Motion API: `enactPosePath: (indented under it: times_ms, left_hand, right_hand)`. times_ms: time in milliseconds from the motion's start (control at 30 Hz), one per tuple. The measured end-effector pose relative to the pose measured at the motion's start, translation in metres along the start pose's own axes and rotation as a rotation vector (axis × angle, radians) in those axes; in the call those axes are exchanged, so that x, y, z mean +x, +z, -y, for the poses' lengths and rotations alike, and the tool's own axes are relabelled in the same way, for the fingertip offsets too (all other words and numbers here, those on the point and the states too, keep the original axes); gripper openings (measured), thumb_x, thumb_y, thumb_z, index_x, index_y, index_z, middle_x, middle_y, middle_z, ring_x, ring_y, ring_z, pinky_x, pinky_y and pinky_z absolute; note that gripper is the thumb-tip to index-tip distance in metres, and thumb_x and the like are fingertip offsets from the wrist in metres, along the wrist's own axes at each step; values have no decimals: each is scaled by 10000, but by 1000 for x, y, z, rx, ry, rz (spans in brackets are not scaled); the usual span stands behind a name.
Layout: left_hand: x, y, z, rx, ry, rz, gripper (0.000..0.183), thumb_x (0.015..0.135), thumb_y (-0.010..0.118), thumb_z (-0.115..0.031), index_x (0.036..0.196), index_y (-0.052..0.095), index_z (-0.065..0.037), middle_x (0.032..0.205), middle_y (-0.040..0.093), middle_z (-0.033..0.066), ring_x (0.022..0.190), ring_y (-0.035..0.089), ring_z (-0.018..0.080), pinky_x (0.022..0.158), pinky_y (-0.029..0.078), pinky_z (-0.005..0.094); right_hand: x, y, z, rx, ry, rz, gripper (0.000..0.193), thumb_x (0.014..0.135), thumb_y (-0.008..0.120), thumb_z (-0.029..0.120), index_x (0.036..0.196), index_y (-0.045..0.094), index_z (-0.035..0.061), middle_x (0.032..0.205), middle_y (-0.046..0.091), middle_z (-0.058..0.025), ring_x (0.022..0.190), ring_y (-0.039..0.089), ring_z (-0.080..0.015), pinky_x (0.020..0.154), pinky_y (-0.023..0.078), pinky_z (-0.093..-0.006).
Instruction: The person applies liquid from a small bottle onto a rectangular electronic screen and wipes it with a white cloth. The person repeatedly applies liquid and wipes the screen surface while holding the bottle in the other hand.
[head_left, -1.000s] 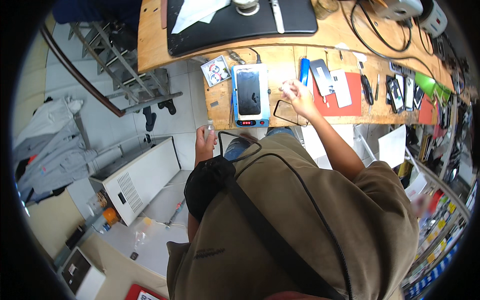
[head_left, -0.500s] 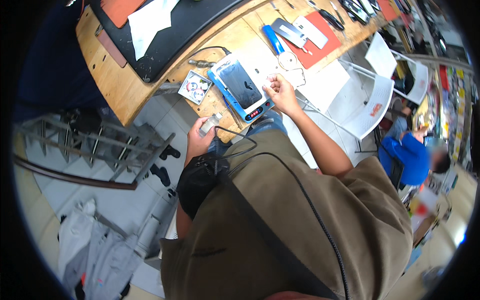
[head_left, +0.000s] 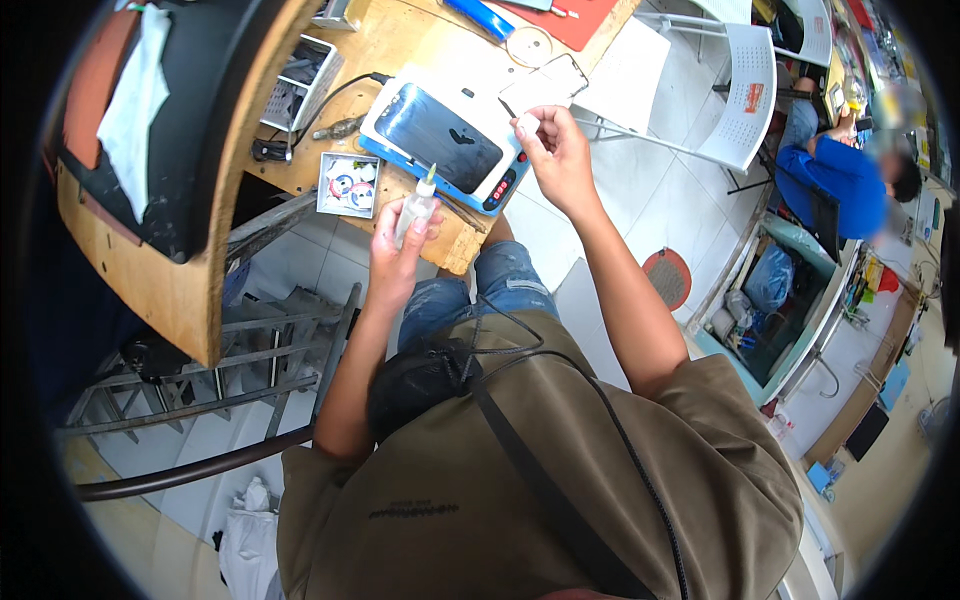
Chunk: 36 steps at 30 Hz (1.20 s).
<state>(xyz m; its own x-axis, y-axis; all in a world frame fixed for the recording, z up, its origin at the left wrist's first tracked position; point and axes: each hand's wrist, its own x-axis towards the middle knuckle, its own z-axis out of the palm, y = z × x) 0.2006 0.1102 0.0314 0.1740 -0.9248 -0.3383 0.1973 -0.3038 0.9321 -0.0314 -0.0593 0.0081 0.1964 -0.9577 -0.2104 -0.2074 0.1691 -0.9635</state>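
My left hand (head_left: 398, 245) is closed around a small clear squeeze bottle (head_left: 418, 212) with a pale pointed nozzle, held upright beside the near left edge of a blue and white heating plate (head_left: 385, 158). A phone with a dark screen (head_left: 440, 135) lies on that plate, a dark irregular patch on its glass. Past the plate's right end, my right hand (head_left: 560, 155) pinches a small white cap-like piece (head_left: 527, 123). A thin dark tip sticks up beside that piece; whether it belongs to it I cannot tell.
A white box of small round parts (head_left: 347, 186) sits left of the plate, near a basket (head_left: 303, 85) and a black cable. A clear phone case (head_left: 560, 78) lies behind. White folding chairs (head_left: 745, 100) stand right; a person in blue (head_left: 835, 185) sits beyond.
My left hand has lifted the bottle, and its pointed nozzle now shows. My right hand now shows a white piece in its fingers. The whole view has shifted and turned.
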Motion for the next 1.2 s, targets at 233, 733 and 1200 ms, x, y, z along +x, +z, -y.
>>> enactPosePath:
  times_ms: [233,733,1200]
  left_hand:
    - [23,13,-2,-164,-26,63,534,1206,592,-410,1534,558,10,1571,647,216,1401,670,276,1172,526,434]
    - [7,3,-47,564,47,-26,385,1051,831,-156,1360,673,13,1229,789,149,1151,740,199,1013,577,365]
    - [0,-14,-48,629,104,-60,355,1010,879,-118,1268,701,49,1105,801,150,1031,761,185,939,603,355]
  right_hand:
    - [-5,16,13,-71,32,-101,302,1009,843,7,1263,681,-12,1018,746,-32,901,671,-85,817,573,-262]
    - [-32,-15,19,-270,-171,-201,300,972,876,53,1243,762,-7,1036,747,-71,887,699,-134,810,592,-289]
    - [-71,16,21,-238,-209,-170,284,985,814,-28,1262,752,-27,1000,730,-128,802,727,-192,765,605,-329]
